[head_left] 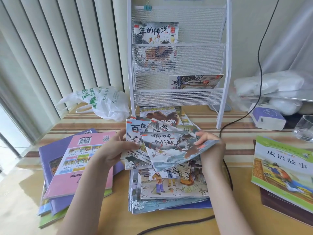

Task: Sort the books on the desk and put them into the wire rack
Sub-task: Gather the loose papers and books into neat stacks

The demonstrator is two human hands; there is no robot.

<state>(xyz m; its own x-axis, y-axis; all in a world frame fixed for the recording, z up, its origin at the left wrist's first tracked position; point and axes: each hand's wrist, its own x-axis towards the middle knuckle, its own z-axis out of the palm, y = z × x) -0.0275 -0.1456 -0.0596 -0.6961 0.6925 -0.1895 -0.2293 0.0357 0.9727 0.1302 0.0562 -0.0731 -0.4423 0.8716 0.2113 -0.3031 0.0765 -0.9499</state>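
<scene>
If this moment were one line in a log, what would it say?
step: sorting | left hand: holds fanned books | right hand: holds same books | rack: two books in | stacks on desk

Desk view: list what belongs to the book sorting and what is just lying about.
Job:
wire rack
fanned picture books
left hand
right hand
centre book stack
pink-topped pile
green storybook

Lying about:
plastic bag
drinking glass
black cable

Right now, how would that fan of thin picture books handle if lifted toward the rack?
Probably floppy: the front book already bows between the left hand and right hand. Its glossy-looking cover suggests the fanned books may slide apart. Likely light, being thin.
</scene>
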